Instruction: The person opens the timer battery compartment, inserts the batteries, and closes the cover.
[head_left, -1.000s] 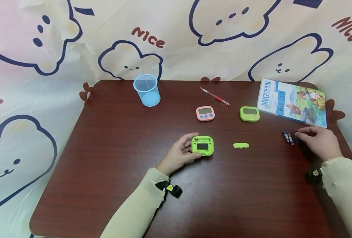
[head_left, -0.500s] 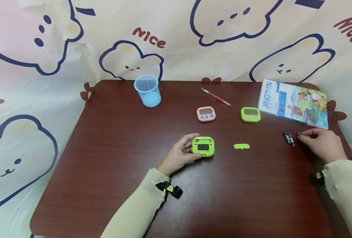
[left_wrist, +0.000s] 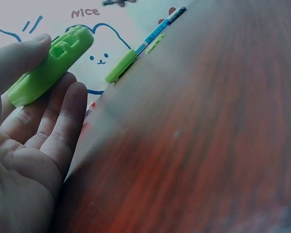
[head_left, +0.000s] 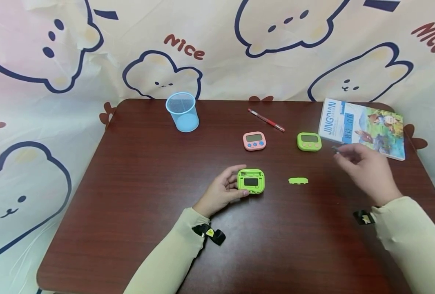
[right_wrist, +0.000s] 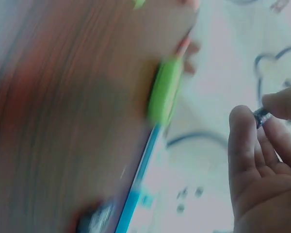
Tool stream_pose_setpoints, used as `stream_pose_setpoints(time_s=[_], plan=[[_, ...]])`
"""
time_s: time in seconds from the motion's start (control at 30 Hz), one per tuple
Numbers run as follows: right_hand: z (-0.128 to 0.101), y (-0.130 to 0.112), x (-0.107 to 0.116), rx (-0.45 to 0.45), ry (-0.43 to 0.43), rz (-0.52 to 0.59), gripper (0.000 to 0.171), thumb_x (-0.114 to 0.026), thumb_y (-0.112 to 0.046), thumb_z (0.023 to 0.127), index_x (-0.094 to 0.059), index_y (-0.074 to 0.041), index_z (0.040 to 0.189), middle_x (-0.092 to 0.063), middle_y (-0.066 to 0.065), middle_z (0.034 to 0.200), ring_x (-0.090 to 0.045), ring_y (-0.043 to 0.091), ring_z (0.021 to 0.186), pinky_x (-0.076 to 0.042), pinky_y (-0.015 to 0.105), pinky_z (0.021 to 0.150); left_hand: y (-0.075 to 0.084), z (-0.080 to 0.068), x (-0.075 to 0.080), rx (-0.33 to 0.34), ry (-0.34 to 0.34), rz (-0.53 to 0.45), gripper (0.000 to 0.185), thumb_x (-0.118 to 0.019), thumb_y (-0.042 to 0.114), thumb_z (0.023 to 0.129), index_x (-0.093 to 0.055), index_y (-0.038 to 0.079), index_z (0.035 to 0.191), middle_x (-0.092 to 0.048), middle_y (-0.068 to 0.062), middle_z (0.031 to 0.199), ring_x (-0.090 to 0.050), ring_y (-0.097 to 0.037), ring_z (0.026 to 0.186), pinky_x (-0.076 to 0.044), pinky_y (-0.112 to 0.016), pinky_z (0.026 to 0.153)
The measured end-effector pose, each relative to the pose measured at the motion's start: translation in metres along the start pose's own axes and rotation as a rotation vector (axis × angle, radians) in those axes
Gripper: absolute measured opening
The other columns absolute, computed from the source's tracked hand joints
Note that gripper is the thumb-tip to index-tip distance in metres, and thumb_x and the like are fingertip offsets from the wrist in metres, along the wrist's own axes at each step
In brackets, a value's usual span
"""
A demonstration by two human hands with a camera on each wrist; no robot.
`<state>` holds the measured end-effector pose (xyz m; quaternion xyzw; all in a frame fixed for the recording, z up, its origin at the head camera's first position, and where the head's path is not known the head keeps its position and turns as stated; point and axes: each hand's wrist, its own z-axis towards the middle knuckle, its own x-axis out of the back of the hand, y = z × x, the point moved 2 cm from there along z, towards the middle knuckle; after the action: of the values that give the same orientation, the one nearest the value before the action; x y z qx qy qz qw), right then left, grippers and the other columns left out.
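My left hand [head_left: 220, 192] holds a green digital timer [head_left: 257, 190] by its left side, thumb in front and fingers behind. The timer's back faces up, showing a dark rectangle and an uncovered slot along the top. A small green battery cover [head_left: 298, 181] lies on the table to its right. In the right wrist view, my right hand [right_wrist: 266, 165] pinches a small dark battery [right_wrist: 260, 117] with a silvery end between thumb and fingertips. In the head view the right hand [head_left: 369, 173] is in the air, right of the cover. Blurred dark batteries [right_wrist: 96, 218] lie on the table below it.
A pink timer [head_left: 254, 141] and another green timer [head_left: 309, 141] lie behind my hands. Farther back are a red pen [head_left: 266, 120] and a blue mesh cup [head_left: 186, 121]. A picture book [head_left: 336, 120] lies at the right rear, partly overlapped by my right hand.
My right hand has lifted a battery from beside the others at the right and moved left with it. The other batteries are now hidden behind that hand in the head view. The left hand stays put.
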<state>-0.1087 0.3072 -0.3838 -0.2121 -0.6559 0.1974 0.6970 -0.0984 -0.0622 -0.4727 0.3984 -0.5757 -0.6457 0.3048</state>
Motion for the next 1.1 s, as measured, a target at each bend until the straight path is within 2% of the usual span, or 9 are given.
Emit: stream_pose_setpoints(time_s=[0.1,0.3,0.53,0.77,0.93,1.1], plan=[[-0.004,-0.025,-0.014,0.086,-0.002,0.04,0.029,-0.07,-0.03,0.096,-0.07,-0.006,0.113,-0.072,0.015,0.103,-0.061,0.027,0.087,-0.042,0.015,0.064,0.001,-0.001,0.0,0.0,-0.008,-0.001,0.075,-0.072,-0.011,0.086,-0.036,-0.001,0.151,-0.059,-0.032,0.129,-0.066,-0.016,0.094,-0.057,-0.022,0.073],[-0.011,-0.071,-0.046,0.202,-0.065,0.152,0.014,-0.076,-0.019,0.091,-0.075,-0.014,0.105,-0.071,0.001,0.097,-0.059,0.017,0.079,-0.049,0.018,0.063,-0.001,0.0,0.0,0.001,-0.014,-0.004,0.074,-0.072,-0.012,0.086,-0.036,-0.001,0.15,-0.059,-0.033,0.128,-0.066,-0.016,0.094,-0.057,-0.021,0.073],[-0.013,-0.097,-0.078,0.338,-0.1,0.25,0.016,-0.077,-0.009,0.089,-0.077,-0.018,0.102,-0.067,-0.009,0.095,-0.058,0.009,0.082,-0.049,0.018,0.069,-0.002,0.0,0.0,0.007,-0.013,0.007,0.075,-0.073,-0.01,0.086,-0.037,0.0,0.15,-0.061,-0.031,0.126,-0.066,-0.017,0.096,-0.057,-0.022,0.075],[-0.014,-0.111,-0.098,0.372,-0.162,0.326,0.017,-0.078,-0.007,0.088,-0.079,-0.018,0.1,-0.065,-0.008,0.092,-0.058,0.01,0.081,-0.049,0.022,0.068,-0.001,0.001,0.001,-0.003,-0.027,0.01,0.073,-0.072,-0.01,0.087,-0.036,-0.002,0.15,-0.061,-0.031,0.126,-0.066,-0.017,0.096,-0.057,-0.022,0.076],[-0.011,-0.117,-0.105,0.385,-0.172,0.349,0.015,-0.08,-0.006,0.086,-0.079,-0.015,0.098,-0.064,-0.007,0.09,-0.057,0.011,0.08,-0.049,0.022,0.066,0.0,0.001,0.001,-0.009,-0.03,0.016,0.073,-0.072,-0.01,0.087,-0.036,-0.001,0.15,-0.061,-0.029,0.127,-0.066,-0.018,0.097,-0.057,-0.023,0.077],[-0.009,-0.112,-0.111,0.335,-0.174,0.41,0.015,-0.08,-0.011,0.087,-0.078,-0.015,0.101,-0.065,-0.006,0.09,-0.058,0.012,0.08,-0.048,0.022,0.067,0.0,0.001,0.0,-0.001,-0.023,0.024,0.073,-0.072,-0.01,0.087,-0.037,-0.001,0.15,-0.063,-0.027,0.126,-0.066,-0.018,0.097,-0.057,-0.023,0.076]])
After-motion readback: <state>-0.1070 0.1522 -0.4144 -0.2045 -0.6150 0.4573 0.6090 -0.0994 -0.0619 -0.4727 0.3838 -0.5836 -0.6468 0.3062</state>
